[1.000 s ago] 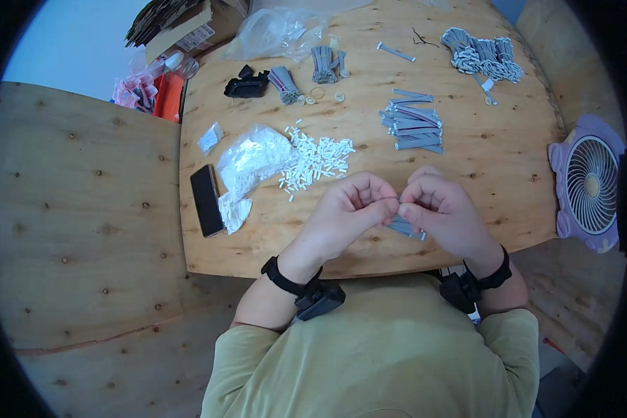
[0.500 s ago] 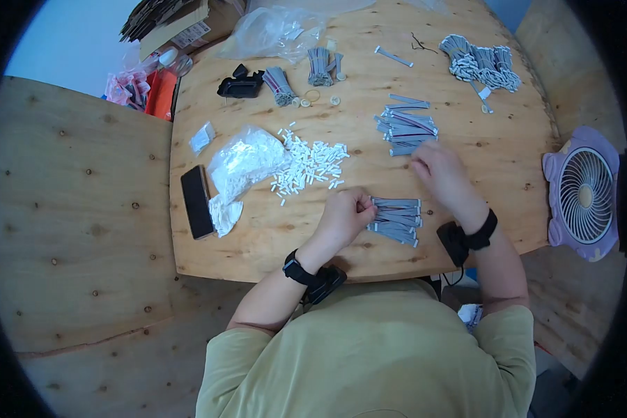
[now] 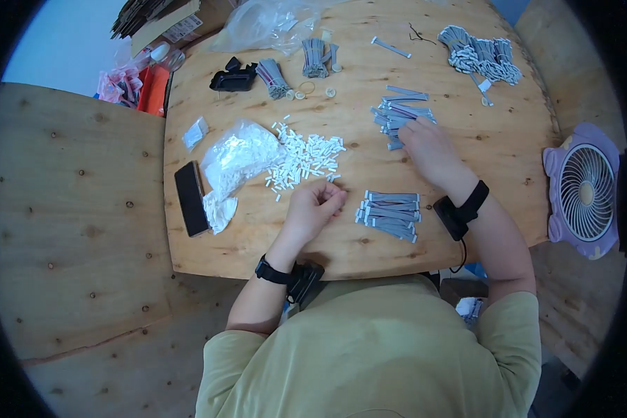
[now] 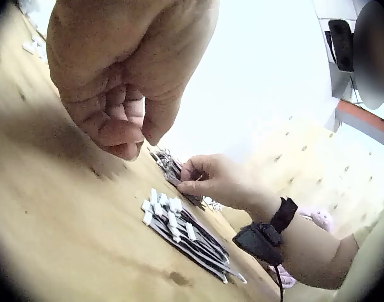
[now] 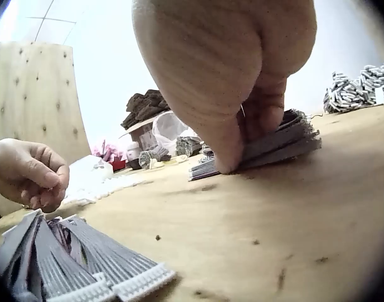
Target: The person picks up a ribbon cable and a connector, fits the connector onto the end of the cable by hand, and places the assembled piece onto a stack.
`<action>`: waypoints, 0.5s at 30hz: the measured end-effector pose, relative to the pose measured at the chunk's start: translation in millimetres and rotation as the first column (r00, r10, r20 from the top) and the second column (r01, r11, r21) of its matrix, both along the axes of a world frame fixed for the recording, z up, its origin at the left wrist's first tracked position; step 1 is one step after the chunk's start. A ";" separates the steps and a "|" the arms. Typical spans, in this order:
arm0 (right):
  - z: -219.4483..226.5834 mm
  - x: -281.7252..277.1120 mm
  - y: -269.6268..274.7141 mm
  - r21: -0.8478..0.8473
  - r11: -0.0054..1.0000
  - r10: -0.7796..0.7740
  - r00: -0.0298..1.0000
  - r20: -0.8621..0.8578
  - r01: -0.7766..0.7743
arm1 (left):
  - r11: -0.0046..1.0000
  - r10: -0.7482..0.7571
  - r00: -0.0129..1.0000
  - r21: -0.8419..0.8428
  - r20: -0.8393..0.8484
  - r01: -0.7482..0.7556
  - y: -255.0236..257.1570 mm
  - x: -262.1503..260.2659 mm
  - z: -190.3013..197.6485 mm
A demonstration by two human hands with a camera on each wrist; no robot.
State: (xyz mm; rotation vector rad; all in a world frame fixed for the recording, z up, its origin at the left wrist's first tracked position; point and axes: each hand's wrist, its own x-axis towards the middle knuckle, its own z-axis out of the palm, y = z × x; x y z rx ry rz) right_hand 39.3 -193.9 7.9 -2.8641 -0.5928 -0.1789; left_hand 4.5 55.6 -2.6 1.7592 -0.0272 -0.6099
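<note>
The left hand [image 3: 312, 210] hovers over the table between the white connectors [image 3: 306, 157] and the near row of grey ribbon cables [image 3: 390, 216]. Its fingers are curled, the thumb against them; nothing is visible in them in the left wrist view, where the hand [image 4: 126, 82] hangs above the wood. The right hand [image 3: 428, 153] is at the far pile of grey cables [image 3: 397, 111]. In the right wrist view its thumb and fingers pinch at cables [image 5: 280, 148] lying on the table; the hand hides how many. The near cables [image 4: 192, 236] lie side by side with white ends.
A plastic bag [image 3: 240, 157], a phone [image 3: 191, 198] and a small packet [image 3: 195, 134] lie at the left. Tied cable bundles [image 3: 273, 76], a black holder [image 3: 234, 76] and coiled cables [image 3: 491, 59] stand farther back. A purple fan [image 3: 585, 191] is at the right edge.
The hands have parted. The right hand has moved away to the far cable pile; the left hand has drawn back leftward from the near row, which is now uncovered.
</note>
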 end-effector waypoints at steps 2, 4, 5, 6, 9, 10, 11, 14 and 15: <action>-2.1 0.8 0.5 -0.012 1.000 -0.006 1.000 -0.011 0.006 | 0.999 0.030 0.994 0.012 0.100 -0.031 3.6 -0.3 -5.8; -3.1 0.6 1.1 -0.018 1.000 -0.007 1.000 -0.007 0.007 | 0.998 -0.037 0.972 0.062 0.233 0.024 4.6 -1.2 -6.0; -3.4 -0.1 1.2 -0.022 1.000 -0.010 1.000 -0.007 0.010 | 0.989 -0.123 0.944 0.113 0.306 0.093 1.5 -3.2 -3.3; -3.4 -0.4 0.9 -0.004 1.000 0.003 1.000 0.000 -0.003 | 0.973 -0.210 0.904 0.167 0.373 0.158 -3.3 -5.8 0.5; -1.4 -1.3 1.7 0.080 0.996 0.031 0.999 0.036 -0.034 | 0.960 -0.279 0.809 0.179 0.517 0.216 -24.7 -11.3 7.3; -0.2 -3.2 2.4 0.128 0.991 0.034 0.998 0.058 -0.041 | 0.951 -0.307 0.769 0.209 0.561 0.227 -29.0 -10.7 7.7; 1.1 -5.8 2.5 0.175 0.983 0.034 0.996 0.079 -0.048 | 0.937 -0.346 0.697 0.263 0.629 0.227 -31.8 -8.8 9.7; 9.8 -17.6 -0.9 0.410 0.911 -0.002 0.996 0.091 -0.036 | 0.922 -0.384 0.708 0.283 0.594 0.263 -32.4 -9.5 2.1; 12.3 -23.1 -2.8 0.470 0.882 -0.029 0.998 0.060 -0.002 | 0.924 -0.382 0.702 0.271 0.601 0.270 -31.9 -9.1 0.7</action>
